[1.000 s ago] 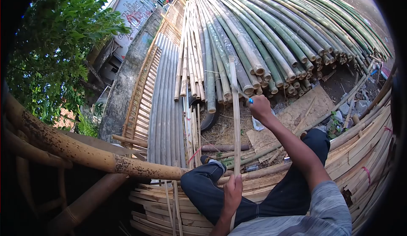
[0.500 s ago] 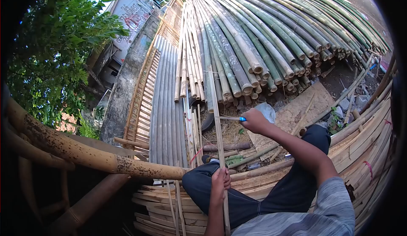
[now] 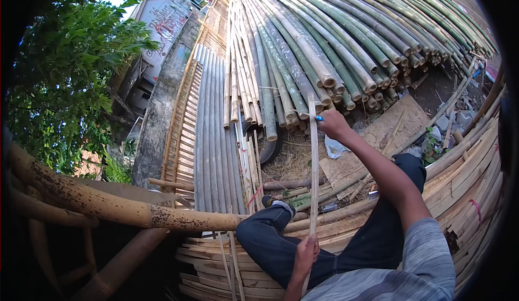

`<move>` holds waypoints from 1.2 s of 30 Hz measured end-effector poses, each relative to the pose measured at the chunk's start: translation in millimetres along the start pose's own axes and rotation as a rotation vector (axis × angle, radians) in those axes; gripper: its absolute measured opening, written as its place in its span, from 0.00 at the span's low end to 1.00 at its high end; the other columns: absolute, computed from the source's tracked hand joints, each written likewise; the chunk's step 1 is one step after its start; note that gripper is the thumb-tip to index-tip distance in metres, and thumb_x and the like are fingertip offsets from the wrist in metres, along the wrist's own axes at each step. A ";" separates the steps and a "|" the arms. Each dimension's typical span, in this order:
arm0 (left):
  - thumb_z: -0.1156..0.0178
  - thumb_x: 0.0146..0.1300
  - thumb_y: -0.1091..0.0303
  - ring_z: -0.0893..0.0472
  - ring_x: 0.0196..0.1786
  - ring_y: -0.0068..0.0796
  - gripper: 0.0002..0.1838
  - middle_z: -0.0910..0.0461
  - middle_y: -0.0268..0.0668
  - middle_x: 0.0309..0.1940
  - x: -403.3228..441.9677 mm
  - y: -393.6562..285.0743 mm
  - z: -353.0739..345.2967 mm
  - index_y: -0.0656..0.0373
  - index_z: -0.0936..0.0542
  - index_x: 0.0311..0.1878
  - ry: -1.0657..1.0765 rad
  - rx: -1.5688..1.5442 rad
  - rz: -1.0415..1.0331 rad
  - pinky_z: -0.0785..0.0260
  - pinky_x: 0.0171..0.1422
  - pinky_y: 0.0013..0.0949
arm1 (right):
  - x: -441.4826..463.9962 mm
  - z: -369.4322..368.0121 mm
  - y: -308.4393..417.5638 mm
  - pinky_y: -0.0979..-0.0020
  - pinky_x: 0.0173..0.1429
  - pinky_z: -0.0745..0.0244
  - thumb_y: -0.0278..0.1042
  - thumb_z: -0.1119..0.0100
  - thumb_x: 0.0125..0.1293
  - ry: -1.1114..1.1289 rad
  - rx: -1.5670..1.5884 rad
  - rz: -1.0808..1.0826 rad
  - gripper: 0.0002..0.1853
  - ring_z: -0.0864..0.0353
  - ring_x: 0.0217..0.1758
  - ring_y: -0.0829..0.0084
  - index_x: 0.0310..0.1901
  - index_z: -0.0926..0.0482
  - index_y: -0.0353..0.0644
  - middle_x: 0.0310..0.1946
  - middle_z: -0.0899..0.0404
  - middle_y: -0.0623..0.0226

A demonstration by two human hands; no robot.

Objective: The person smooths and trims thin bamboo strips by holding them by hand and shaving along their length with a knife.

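A long, narrow bamboo strip [image 3: 314,176] runs away from my lap, its far end near the cut ends of the stacked poles. My left hand [image 3: 306,253] is closed round its lower part, just above my thigh. My right hand [image 3: 333,125] is closed on the blue handle of a knife [image 3: 319,118], up near the strip's far end. The blade is mostly hidden; it seems to lie at the strip, but whether it touches I cannot tell.
A big stack of bamboo poles [image 3: 324,58] fills the far side. Corrugated sheets [image 3: 212,133] and a bamboo ladder-like frame [image 3: 181,122] lie at the left. A thick bamboo rail [image 3: 124,202] crosses at lower left. Split bamboo slats [image 3: 459,198] are piled around my seat.
The strip has shifted right, with my left hand moving right and down. My right hand and the knife have risen slightly, and the blade sits closer to the strip's far end.
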State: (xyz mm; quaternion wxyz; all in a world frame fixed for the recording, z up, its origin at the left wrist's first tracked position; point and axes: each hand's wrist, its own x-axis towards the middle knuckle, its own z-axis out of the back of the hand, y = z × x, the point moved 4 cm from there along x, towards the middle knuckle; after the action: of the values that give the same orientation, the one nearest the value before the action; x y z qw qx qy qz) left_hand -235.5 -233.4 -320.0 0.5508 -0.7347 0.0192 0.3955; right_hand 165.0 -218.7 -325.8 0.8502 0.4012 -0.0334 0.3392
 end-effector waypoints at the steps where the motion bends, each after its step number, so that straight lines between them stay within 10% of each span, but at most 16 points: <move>1: 0.54 0.75 0.53 0.49 0.13 0.11 0.18 0.46 0.23 0.15 0.3 -1.8 6.3 0.52 0.36 0.30 -0.007 0.008 0.007 0.61 0.15 0.20 | 7.3 6.4 -7.5 0.49 0.41 0.25 0.39 0.49 0.58 0.056 -0.003 0.035 0.16 0.20 0.35 0.44 0.23 0.20 0.33 0.29 0.21 0.43; 23: 0.56 0.75 0.52 0.55 0.09 0.10 0.19 0.53 0.21 0.11 33.2 -47.9 16.8 0.51 0.39 0.29 0.788 -0.991 0.126 0.60 0.09 0.19 | -54.5 51.8 100.2 0.53 0.37 0.27 0.40 0.36 0.55 0.210 0.111 0.468 0.11 0.20 0.31 0.52 0.28 0.24 0.41 0.23 0.23 0.56; 36: 0.50 0.74 0.54 0.50 0.13 0.11 0.15 0.47 0.22 0.15 31.9 -70.6 15.8 0.54 0.36 0.35 0.093 -0.124 -0.127 0.59 0.14 0.19 | -71.5 6.0 98.4 0.52 0.41 0.22 0.41 0.43 0.53 0.461 0.029 0.347 0.12 0.18 0.31 0.47 0.24 0.17 0.42 0.21 0.20 0.52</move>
State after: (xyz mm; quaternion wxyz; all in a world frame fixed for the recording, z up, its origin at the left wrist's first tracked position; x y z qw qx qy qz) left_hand -189.7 -179.6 -284.3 0.5267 -0.7847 -0.0263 0.3257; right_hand 52.0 -218.2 -280.3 0.7588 0.3140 0.0977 0.5623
